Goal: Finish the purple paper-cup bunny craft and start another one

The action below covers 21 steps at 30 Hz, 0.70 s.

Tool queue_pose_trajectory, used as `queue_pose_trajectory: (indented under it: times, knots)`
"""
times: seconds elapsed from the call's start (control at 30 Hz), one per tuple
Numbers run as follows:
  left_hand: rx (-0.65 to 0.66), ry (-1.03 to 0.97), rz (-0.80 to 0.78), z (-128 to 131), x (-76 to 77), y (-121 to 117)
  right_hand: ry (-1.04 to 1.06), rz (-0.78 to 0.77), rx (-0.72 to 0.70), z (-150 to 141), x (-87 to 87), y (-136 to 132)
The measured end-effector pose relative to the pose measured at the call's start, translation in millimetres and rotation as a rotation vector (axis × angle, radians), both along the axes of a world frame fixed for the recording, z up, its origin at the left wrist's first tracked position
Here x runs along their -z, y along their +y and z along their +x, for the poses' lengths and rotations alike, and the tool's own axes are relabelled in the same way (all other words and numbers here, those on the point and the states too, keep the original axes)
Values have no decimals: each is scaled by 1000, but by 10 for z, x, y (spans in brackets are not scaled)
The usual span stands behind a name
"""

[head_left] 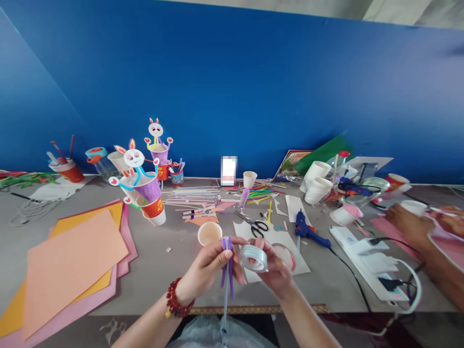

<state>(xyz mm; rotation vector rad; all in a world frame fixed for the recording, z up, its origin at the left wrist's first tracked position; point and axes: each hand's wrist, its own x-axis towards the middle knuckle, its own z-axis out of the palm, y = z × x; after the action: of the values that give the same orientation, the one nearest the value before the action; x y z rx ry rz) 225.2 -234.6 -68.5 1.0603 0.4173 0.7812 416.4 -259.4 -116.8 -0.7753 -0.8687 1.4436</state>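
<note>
My left hand (213, 261) pinches a small bundle of purple strips (231, 278) together with a long, thin greyish straw (226, 299) that hangs down toward my lap. My right hand (273, 270) grips a roll of clear tape (253, 258) by its rim, right beside the strips. Whether a piece of tape runs between the two hands is too small to tell. Just beyond my left hand stands an open paper cup (210, 234). Black-handled scissors (258, 227) and a white paper sheet (300, 266) with cut-out shapes lie past my right hand.
Coloured paper sheets (72, 261) are stacked at left, near rabbit-faced cup figures (145, 186). A blue glue gun (308, 229) and a white power strip (369, 266) with cables lie at right. Another person's hand (402, 224) works at the far right. Straws (194, 193) lie at the back.
</note>
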Motion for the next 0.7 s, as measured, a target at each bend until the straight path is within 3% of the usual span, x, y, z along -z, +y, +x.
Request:
queue_pose_trajectory:
  times: [0.27,0.47,0.53,0.7]
  knots:
    - [-75,-105,-176,51,160,4,90,-22,-68,-108,8,-60]
    - [-54,-73,-236,39,139,18,180,-222,67,-93,-23,-104]
    - [-108,-40,-167,25,124,13,238,-290,85,-111,-56,-113]
    - [-225,71,183,-107,35,-18,296,-377,95,-215,-105,-168]
